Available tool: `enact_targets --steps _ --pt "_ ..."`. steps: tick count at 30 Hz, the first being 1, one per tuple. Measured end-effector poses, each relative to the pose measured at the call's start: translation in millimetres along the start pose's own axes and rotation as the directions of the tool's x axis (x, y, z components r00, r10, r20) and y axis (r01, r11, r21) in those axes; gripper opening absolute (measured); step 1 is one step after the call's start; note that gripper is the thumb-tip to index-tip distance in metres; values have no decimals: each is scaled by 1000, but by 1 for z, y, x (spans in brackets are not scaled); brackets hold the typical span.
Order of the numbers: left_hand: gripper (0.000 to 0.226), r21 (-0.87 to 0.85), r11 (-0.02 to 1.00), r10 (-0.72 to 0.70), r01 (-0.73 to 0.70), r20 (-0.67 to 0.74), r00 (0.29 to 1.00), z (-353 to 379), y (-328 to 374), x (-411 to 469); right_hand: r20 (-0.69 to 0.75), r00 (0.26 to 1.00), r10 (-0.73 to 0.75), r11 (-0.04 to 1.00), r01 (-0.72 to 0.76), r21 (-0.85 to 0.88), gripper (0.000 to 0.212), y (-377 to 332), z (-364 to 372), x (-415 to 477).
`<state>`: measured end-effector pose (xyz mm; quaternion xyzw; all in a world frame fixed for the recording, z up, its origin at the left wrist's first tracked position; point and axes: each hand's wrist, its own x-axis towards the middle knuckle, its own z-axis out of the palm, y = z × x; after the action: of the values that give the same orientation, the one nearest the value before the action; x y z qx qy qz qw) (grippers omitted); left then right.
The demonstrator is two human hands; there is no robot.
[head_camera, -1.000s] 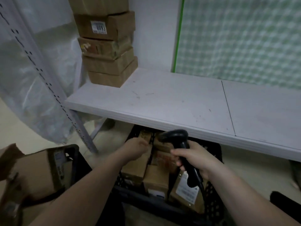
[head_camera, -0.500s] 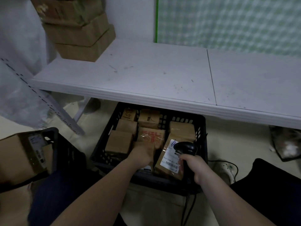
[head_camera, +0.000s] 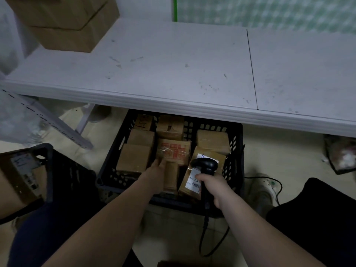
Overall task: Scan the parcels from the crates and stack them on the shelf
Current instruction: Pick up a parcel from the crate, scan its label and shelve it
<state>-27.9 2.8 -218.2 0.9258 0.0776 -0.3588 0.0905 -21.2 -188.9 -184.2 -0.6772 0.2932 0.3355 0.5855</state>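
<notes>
Reaching into the black crate [head_camera: 236, 151] on the floor, the left hand [head_camera: 156, 171] is laid against the red-printed parcel [head_camera: 174, 152], though a grip cannot be made out; the scanner [head_camera: 205, 166] is clamped in the right hand [head_camera: 214, 187] over a labelled parcel [head_camera: 221, 158]; stacked boxes [head_camera: 65, 29] are seen on the shelf [head_camera: 173, 74] above

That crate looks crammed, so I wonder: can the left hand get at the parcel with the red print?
Probably yes. The left hand reaches into the black crate, fingertips at the near edge of the red-printed parcel. Nothing lies over it, and the right hand holds the scanner to one side.
</notes>
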Motion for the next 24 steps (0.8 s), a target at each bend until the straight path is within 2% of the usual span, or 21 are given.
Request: enact_targets --steps 5,10,12,14,18,22,24 --pt "97 214 977 10 6 -73 997 -3 7 -8 21 1000 -3 1000 4 -17 33 0 4 5" --pt "100 189 982 52 -21 -165 985 -16 0 -19 43 999 10 999 -12 43 20 -9 -1 -1" --pt "104 91 995 58 -37 -233 971 -30 -3 -27 55 998 -5 998 2 59 20 -14 -3 -6" --pt "107 -77 995 39 -62 -268 963 -46 -8 -38 55 998 -28 996 23 85 18 -19 -4 -13" --pt "98 -380 917 -26 -123 -364 931 -73 -24 -70 61 995 -83 986 73 151 14 -25 0 -29" --pt "89 -600 766 -155 -232 -523 838 -87 -40 -108 82 988 -133 975 116 187 18 -30 4 -47" --pt "77 -743 602 -259 -292 -528 809 -93 -49 -125 92 983 -158 971 137 196 22 -32 5 -59"
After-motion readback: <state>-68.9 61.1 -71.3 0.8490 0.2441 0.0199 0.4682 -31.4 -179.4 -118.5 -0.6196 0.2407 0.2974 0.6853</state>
